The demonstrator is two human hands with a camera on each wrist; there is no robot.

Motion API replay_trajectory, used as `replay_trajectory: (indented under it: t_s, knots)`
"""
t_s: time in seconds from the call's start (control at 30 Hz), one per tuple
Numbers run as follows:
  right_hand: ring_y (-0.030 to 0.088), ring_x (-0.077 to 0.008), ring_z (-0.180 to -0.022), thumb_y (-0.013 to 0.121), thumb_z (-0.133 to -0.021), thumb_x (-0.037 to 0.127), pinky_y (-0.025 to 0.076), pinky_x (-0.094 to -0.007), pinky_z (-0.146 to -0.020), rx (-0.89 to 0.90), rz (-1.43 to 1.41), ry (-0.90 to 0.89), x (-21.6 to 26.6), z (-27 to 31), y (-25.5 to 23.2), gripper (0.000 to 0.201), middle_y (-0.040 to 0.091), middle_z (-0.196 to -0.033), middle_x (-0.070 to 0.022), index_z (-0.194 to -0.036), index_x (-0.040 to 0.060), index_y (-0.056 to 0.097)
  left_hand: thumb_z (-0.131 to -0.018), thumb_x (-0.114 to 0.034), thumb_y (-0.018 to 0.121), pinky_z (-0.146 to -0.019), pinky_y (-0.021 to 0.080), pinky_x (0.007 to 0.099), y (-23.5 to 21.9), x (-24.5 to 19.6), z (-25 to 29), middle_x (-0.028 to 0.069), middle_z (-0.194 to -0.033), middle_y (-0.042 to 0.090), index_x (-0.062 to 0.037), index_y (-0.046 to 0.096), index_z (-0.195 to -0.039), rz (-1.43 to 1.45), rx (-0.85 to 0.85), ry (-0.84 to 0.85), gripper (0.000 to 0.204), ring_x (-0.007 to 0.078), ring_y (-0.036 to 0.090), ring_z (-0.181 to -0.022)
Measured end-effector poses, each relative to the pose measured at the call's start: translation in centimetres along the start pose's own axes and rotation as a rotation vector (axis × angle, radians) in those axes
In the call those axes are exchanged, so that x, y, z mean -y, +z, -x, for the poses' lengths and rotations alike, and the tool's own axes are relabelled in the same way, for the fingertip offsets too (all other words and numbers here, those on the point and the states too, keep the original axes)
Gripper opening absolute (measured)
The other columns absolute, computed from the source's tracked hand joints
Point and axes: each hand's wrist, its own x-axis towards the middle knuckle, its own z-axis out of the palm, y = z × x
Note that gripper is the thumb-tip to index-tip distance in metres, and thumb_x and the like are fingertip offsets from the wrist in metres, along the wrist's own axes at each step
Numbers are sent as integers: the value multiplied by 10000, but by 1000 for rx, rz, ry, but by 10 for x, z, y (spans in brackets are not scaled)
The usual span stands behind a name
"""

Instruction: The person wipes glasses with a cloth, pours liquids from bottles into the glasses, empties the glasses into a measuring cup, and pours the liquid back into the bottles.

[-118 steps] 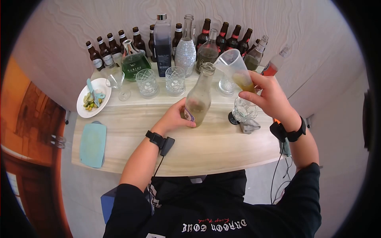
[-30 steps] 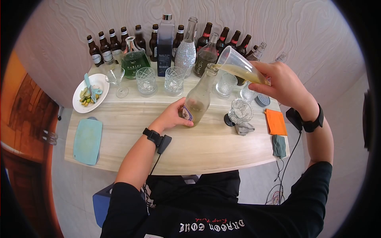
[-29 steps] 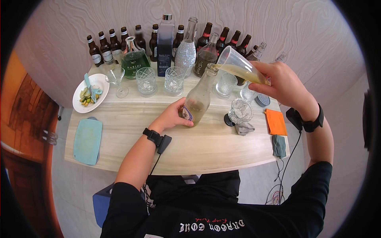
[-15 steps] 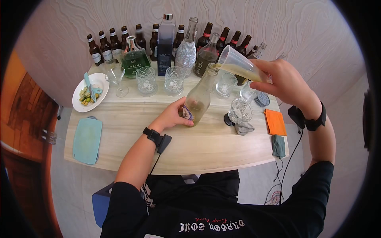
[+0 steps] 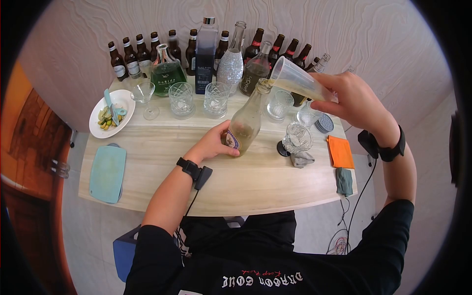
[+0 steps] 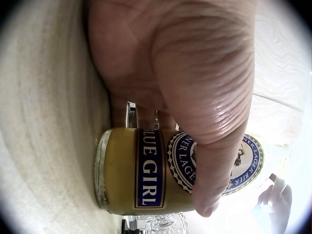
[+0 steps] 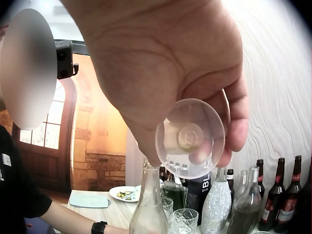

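Observation:
My left hand (image 5: 216,143) grips the lower part of a clear glass beer bottle (image 5: 248,118), which leans slightly on the table. In the left wrist view its label (image 6: 149,170) reads "BLUE GIRL", and cloudy yellowish liquid fills the lower bottle behind my thumb. My right hand (image 5: 354,101) holds a translucent plastic cup (image 5: 295,78) by its base end, tipped far over. The cup's lip lies right at the bottle mouth (image 5: 264,84), and pale yellow liquid lies along its lower wall. From the right wrist view, the cup's round base (image 7: 190,139) faces the camera.
Cut-glass tumblers (image 5: 182,101) and a stemmed glass (image 5: 297,137) stand around the bottle. Behind are a green decanter (image 5: 167,76) and several brown bottles (image 5: 118,61). A plate of fruit pieces (image 5: 125,101), a chopping board (image 5: 108,172) and an orange cloth (image 5: 340,152) lie at the sides.
Since the earliest frame, the right hand has moved right and tipped the cup further, bringing its lip to the bottle mouth. Over the last second the tilt grew slightly; the left hand stays put.

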Motion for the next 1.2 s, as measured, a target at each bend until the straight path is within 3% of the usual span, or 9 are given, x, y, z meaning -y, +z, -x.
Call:
replay_trajectory:
  t_s: [0.4,0.47,0.57,0.7,0.77,0.8,0.9,0.97,1.2]
  knots:
    - [676,-297,-721,787,-793,234,522,-358,-722,44,45,13,2,-8,-8,522,699,-787,-153,-1267,59,657,-643,38,878,-986,478,300,0,-1,1,-2,-1223,612,-74,506,-1388,10,4,-9,840,133,570,-1140]
    - [671,-301,-722,786,-785,218,515,-358,-716,48,49,9,2,-9,-11,520,706,-795,-139,-1265,68,657,-610,21,896,-1084,395,333,-1,1,0,1,-1310,593,-97,508,-1403,62,18,-48,890,164,522,-1245]
    - [666,-308,-732,782,-780,200,509,-368,-714,104,39,97,7,-12,-15,525,705,-794,-131,-1272,72,652,-616,28,886,-1076,399,332,-2,4,0,-1,-1309,594,-98,508,-1406,60,26,-46,885,163,526,-1235]
    - [666,-316,-745,779,-781,183,508,-381,-721,127,92,76,9,-17,-20,530,706,-809,-142,-1282,71,645,-618,25,884,-1064,406,328,-1,1,0,-4,-1306,594,-97,511,-1402,55,20,-48,877,157,530,-1218]
    - [646,-239,-561,762,-853,254,501,-355,-609,15,140,-115,-1,-19,-16,488,682,-658,-104,-1287,71,632,-653,62,863,-957,501,297,0,-1,1,17,-1195,627,-64,520,-1339,34,19,4,777,136,593,-1117]
    - [646,-239,-561,762,-853,254,501,-355,-609,22,145,-119,1,-21,-18,488,682,-658,-104,-1287,71,632,-653,62,863,-957,501,297,1,-3,1,17,-1195,627,-64,520,-1339,42,15,7,777,136,593,-1117]
    - [667,-259,-641,771,-838,233,510,-384,-655,88,97,-53,9,-26,-28,488,708,-750,-133,-1276,66,638,-656,57,865,-951,506,299,1,-5,3,25,-1200,629,-62,518,-1340,35,11,2,776,141,599,-1115]
    - [656,-338,-836,793,-770,133,503,-395,-789,97,189,-32,12,-30,-32,543,724,-930,-157,-1289,77,646,-660,49,867,-946,509,300,0,-3,2,30,-1210,629,-59,517,-1340,49,22,-7,772,142,599,-1121]
    - [622,-308,-930,811,-758,128,472,-401,-898,110,381,-38,29,-39,-51,550,733,-1022,-123,-1286,111,662,-666,35,869,-932,517,300,-1,-4,3,37,-1191,640,-66,519,-1343,19,26,-9,768,145,609,-1109]
